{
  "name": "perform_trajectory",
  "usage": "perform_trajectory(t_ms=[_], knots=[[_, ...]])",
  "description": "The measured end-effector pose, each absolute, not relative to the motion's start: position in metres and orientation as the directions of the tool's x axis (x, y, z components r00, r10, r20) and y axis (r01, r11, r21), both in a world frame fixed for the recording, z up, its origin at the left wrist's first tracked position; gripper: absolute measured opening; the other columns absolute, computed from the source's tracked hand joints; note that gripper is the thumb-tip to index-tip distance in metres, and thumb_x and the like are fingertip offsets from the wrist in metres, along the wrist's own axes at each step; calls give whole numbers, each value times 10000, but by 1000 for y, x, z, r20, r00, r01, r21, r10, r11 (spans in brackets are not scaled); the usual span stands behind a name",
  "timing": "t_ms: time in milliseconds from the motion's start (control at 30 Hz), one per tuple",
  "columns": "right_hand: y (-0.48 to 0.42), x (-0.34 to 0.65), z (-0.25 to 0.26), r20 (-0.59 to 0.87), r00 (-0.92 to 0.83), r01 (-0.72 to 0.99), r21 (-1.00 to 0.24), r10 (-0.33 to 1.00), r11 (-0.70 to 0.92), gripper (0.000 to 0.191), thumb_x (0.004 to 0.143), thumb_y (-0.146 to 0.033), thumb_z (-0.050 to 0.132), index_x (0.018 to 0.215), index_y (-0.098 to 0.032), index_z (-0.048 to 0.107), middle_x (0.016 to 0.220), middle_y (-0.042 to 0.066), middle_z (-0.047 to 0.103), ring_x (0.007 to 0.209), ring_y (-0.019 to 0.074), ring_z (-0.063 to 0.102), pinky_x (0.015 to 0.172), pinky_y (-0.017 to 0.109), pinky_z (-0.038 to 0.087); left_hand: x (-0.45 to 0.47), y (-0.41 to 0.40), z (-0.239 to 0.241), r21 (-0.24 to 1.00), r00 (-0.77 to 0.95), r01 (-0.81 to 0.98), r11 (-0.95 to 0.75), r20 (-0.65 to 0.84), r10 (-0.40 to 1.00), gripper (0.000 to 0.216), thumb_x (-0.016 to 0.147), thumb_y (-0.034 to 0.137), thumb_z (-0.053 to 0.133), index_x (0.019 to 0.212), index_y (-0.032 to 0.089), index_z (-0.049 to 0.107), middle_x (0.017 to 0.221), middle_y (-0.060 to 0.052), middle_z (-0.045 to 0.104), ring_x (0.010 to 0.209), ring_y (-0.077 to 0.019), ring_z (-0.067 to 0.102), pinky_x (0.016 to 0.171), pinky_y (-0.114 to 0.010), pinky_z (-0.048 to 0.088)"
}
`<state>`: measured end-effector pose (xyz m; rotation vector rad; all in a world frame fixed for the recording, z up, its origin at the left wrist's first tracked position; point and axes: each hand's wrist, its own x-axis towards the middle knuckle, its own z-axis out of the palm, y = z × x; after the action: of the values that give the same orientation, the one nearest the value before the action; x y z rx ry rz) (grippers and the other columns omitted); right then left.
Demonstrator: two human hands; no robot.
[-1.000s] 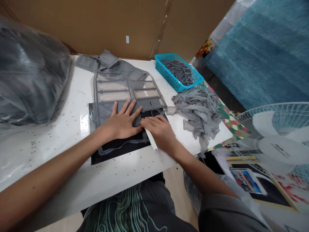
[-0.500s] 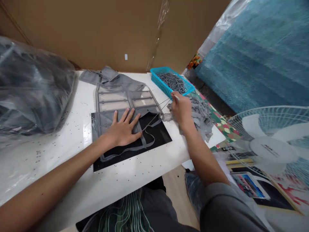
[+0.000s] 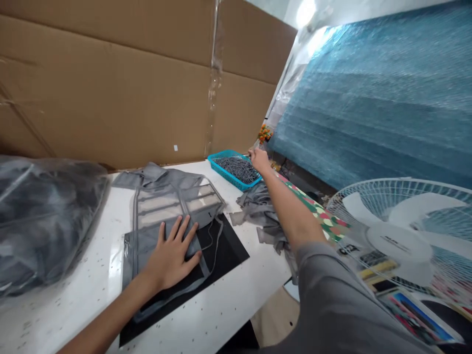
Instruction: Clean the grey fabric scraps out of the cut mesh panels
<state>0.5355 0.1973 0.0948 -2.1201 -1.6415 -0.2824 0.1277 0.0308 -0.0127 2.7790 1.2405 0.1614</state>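
Observation:
My left hand (image 3: pixel 171 258) lies flat with its fingers spread on a grey fabric piece (image 3: pixel 158 219) with clear window pockets. Under the lower part of this piece is a black sheet (image 3: pixel 230 246). A thin grey cord and a loose fabric strip curve over the black sheet, right of my left hand. My right hand (image 3: pixel 260 161) is stretched far out, just past the right end of a blue plastic basket (image 3: pixel 230 182). Its fingers are pinched together; what they hold is too small and blurred to name. Many thin grey cords (image 3: pixel 239 169) fill the basket.
A heap of grey fabric strips (image 3: pixel 260 206) lies below my right forearm. At left bulges a clear plastic bag (image 3: pixel 47 216) of grey material. Cardboard (image 3: pixel 129 98) stands behind the white table (image 3: pixel 206 319), which carries small dark specks. A white fan (image 3: pixel 401 246) stands at right.
My right hand has moved away from the fabric, up past the basket. The cords that ran taut to it now hang loose by the black sheet. The view has tilted up; my left hand stays flat.

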Motion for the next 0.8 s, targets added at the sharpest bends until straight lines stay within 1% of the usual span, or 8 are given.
perform_trajectory(t_ms=[167,300,433,533,567,633,700,800], knots=[[218,533,94,297,294,931,-304,909,-202,306,1031,-363,617,1189,-111,692,1197,128,719,1067,231,695,954,396,571,125,33,-21,145,665,719,-680,140,733,729,1005,579,427,1631,209,374,1719,-119,225,1596,-395,194,1249,-738,141],[216,539,109,295,279,924,-341,914,-172,312,1033,-242,548,997,-33,777,1043,190,795,1032,252,720,933,280,509,126,32,-23,168,667,712,-682,144,731,733,1003,581,438,1633,214,370,1721,-117,220,1593,-403,197,1247,-744,143],[201,540,134,384,291,919,-366,877,-145,365,1016,-274,536,1077,-11,782,1139,220,777,1098,270,710,970,303,490,129,31,-13,207,659,724,-658,73,749,741,998,586,434,1631,206,375,1724,-117,186,1599,-401,158,1250,-746,110],[175,517,138,455,262,914,-400,851,-68,410,1043,-284,446,1196,-69,760,1214,168,767,1134,234,701,1003,305,488,124,39,6,294,667,725,-622,-78,741,793,984,631,441,1645,207,338,1730,-104,121,1606,-387,101,1256,-728,106],[164,503,134,452,230,905,-426,862,-18,399,1039,-293,451,1181,-96,768,1186,141,779,1100,218,712,983,295,502,120,45,13,345,681,714,-609,-138,720,820,974,664,440,1649,211,328,1730,-98,120,1606,-381,103,1259,-715,129],[136,465,116,380,111,803,-579,918,143,363,1016,-348,513,1090,-126,791,1037,106,806,943,207,743,880,293,547,109,61,25,456,713,677,-577,-213,668,844,964,718,414,1642,219,346,1721,-88,214,1599,-360,185,1269,-654,210],[105,419,91,246,-123,643,-718,961,266,342,997,-402,558,1051,-158,791,953,72,806,818,190,748,779,282,571,96,77,31,512,714,650,-562,-159,682,830,963,711,403,1618,201,394,1692,-96,337,1568,-327,317,1283,-535,273],[60,349,56,147,-318,501,-812,937,297,274,977,-386,609,991,-191,801,936,49,806,812,181,756,759,271,574,78,92,32,438,706,668,-601,-117,699,868,893,656,551,1598,166,425,1719,-134,267,1592,-352,245,1296,-526,226]])
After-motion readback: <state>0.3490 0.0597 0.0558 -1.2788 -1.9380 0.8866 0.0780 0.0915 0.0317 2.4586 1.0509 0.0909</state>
